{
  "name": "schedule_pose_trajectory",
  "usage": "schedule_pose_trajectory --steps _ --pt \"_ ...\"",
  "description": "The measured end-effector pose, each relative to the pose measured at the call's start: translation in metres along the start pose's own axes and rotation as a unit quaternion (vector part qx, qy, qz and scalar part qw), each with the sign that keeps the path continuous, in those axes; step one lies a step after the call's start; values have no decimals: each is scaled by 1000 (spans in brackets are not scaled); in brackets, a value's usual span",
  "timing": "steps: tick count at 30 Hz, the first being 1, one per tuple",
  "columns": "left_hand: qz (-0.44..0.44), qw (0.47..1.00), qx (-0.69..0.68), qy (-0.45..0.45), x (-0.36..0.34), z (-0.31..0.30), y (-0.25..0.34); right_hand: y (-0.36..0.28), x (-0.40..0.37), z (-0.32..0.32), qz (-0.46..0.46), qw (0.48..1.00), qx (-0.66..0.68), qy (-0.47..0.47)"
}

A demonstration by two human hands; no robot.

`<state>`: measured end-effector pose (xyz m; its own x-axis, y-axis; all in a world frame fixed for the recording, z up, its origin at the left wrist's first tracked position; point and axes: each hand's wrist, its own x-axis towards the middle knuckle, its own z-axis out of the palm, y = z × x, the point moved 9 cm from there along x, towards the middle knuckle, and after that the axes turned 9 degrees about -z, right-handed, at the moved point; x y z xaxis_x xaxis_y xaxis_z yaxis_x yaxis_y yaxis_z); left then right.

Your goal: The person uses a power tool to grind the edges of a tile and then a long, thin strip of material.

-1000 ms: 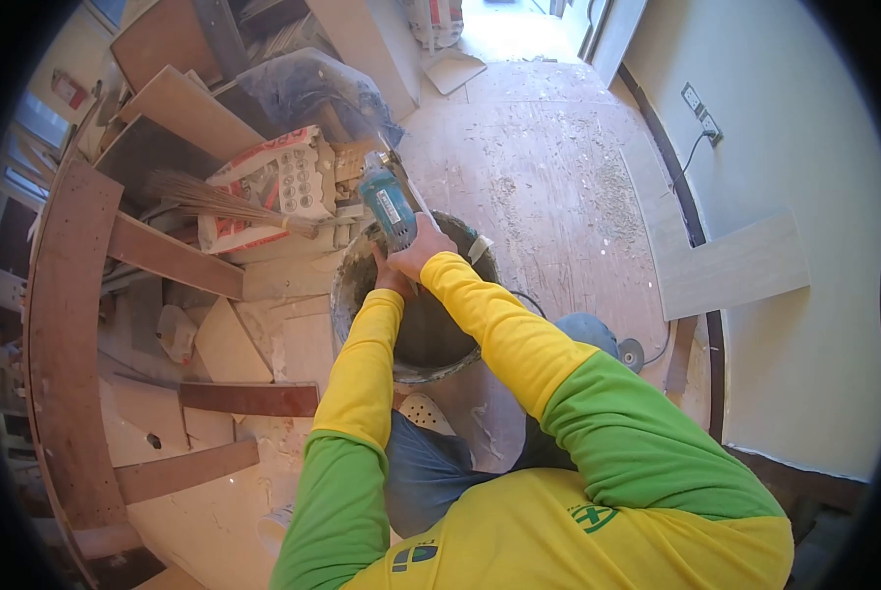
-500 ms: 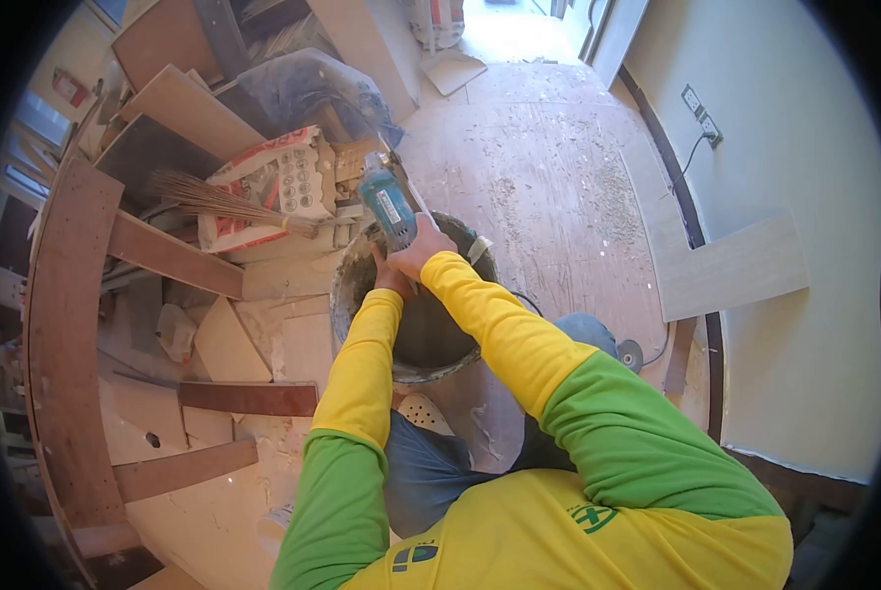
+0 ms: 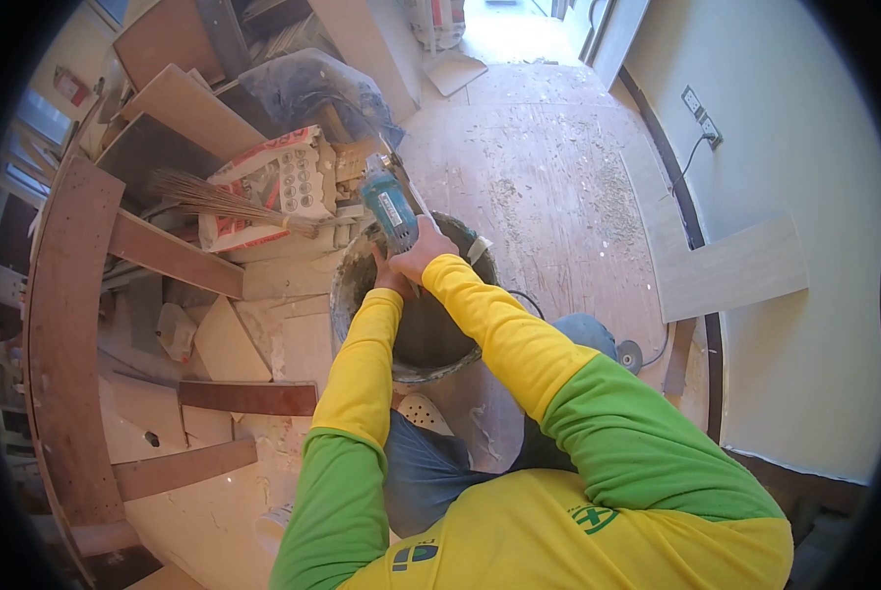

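Both my hands are at a teal angle grinder (image 3: 389, 205), held over a round bucket (image 3: 342, 320) with a crusted rim. My right hand (image 3: 424, 248) is wrapped round the tool's rear body. Just beside and below it, my left hand (image 3: 393, 277) closes on the same end, its fingers partly hidden. The grinder's metal head points away from me, towards the bucket's far side. Grey material (image 3: 430, 329) shows inside the bucket. A pale strip-like piece (image 3: 479, 249) rests at the right rim, and a dark cord (image 3: 527, 300) runs out on that side.
To the left lie a twig broom (image 3: 219, 202), a torn paper sack (image 3: 288, 177) and several boards (image 3: 175, 253). A round disc (image 3: 630, 355) lies by my right knee. An L-shaped panel (image 3: 735, 265) leans near the wall outlet (image 3: 708, 128). Debris litters the floor (image 3: 548, 197).
The grinder and both hands have shifted very slightly. My grip looks the same, and nothing else has visibly moved.
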<state>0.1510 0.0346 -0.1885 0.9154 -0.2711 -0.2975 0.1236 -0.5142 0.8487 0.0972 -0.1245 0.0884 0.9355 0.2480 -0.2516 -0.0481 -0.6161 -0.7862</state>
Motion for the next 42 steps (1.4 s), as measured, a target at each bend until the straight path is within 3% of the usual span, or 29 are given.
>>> schedule_pose_trajectory --steps 2,3,4,5,17,18,19,20,24,29,30,31,32,33,35,42 --pt "67 995 -64 21 -2 -3 4 0 -1 0 0 1000 -3 4" --pt "-20 991 123 40 -16 -4 34 -2 0 -1 0 1000 -3 4" --pt "-98 924 369 31 -35 -4 70 -1 0 0 0 1000 -7 6" --pt "-152 822 549 -15 -60 -6 115 0 0 0 -1 1000 -10 8" --pt "-153 854 496 -19 -59 -7 121 2 0 -3 1 1000 -10 6" --pt "-97 941 322 26 -35 -7 82 2 0 -3 1 1000 -9 6" --pt "-19 994 97 38 -14 -7 45 2 -1 -2 -3 1000 -3 5" --pt "67 994 -77 22 2 -7 12 3 0 -3 -6 1000 3 5" --pt "109 987 -119 -5 10 -6 3 1 2 -4 -10 1000 5 5" --pt "58 997 -51 18 5 -4 7 3 0 -4 -6 1000 -9 4" --pt "58 997 -51 18 -3 -6 29 2 0 -4 -7 1000 -9 4" --pt "-25 986 161 16 -12 -4 54 -1 2 -7 -5 1000 -12 1" --pt "-107 923 369 14 -25 -6 69 -1 0 -6 -5 1000 -12 -1" --pt "-107 923 369 14 -35 -5 90 -1 -2 -7 -5 1000 -11 0" --pt "-105 854 508 39 -47 -4 115 0 -5 -6 0 1000 -10 -16" --pt "-102 863 493 46 -46 -4 116 0 -4 -7 -4 1000 -17 -15"
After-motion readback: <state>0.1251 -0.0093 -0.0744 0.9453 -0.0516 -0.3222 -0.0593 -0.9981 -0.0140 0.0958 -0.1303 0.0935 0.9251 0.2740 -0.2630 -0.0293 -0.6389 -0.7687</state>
